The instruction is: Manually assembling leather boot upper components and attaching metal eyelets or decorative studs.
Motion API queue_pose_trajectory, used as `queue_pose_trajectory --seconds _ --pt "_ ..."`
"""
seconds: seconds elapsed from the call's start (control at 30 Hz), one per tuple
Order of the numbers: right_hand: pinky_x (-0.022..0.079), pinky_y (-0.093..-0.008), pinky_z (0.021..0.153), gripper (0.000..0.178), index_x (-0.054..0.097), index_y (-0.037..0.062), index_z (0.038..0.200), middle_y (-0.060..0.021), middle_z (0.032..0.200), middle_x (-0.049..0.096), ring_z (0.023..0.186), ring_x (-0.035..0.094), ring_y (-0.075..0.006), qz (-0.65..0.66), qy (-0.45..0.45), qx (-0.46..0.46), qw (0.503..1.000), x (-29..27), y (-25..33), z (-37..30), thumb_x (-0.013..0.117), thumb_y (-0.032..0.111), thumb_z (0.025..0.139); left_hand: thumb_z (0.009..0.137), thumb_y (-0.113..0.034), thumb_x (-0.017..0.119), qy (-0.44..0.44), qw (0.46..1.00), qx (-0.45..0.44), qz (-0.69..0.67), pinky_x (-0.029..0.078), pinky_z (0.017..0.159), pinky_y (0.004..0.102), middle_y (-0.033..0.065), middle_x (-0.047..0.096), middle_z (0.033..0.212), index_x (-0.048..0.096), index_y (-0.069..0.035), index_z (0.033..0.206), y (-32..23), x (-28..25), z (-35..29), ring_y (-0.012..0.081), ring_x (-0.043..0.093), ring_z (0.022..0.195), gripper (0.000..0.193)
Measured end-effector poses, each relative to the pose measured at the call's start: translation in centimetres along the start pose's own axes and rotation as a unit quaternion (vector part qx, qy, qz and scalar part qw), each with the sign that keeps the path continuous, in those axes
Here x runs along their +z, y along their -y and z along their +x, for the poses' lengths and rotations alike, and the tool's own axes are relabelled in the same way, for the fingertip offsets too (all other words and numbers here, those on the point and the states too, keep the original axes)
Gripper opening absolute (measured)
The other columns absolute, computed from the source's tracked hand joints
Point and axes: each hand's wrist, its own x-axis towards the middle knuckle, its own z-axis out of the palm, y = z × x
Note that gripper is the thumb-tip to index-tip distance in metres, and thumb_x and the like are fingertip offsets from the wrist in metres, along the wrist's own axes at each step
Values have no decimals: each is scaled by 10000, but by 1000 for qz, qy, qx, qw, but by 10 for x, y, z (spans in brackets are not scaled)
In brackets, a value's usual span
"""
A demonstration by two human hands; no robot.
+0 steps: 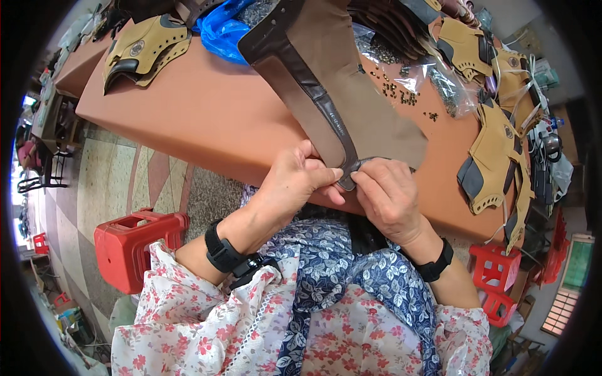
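Note:
A brown boot upper (370, 88) with dark leather trim lies across the near edge of the table, its lining side up. My left hand (307, 172) pinches the narrow dark corner of the trim between thumb and fingers. Right beside it, my right hand (387, 195) grips the same corner with its fingertips pressed together. Whether a small part sits between the fingertips is hidden. Small brass-coloured eyelets (401, 95) are scattered on the table just beyond the upper's right side.
The table (182, 100) has an orange-brown cover. Tan shoe uppers (492, 153) lie at the right, another tan upper (147, 53) at the far left. A blue plastic bag (219, 34) and clear bags of small metal parts (448, 88) sit farther back. Red stools (135, 247) flank me.

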Motion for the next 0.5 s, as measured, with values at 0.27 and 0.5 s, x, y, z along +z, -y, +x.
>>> queue_pose_trajectory --seconds 0.27,0.5 --pt "492 -385 785 247 632 -7 951 -119 959 621 902 626 -288 30 15 41 999 -2 1 1 679 31 712 897 -47 603 8 1000 15 15 573 628 241 115 685 857 535 26 1129 3 -3 4 149 680 641 253" --pt "500 -392 795 252 643 13 985 -124 1000 622 921 623 -307 62 -18 99 993 -19 -3 -9 700 -16 741 890 -42 609 14 999 37 10 567 617 243 103 676 850 535 5 1154 0 -1 3 153 676 633 278"
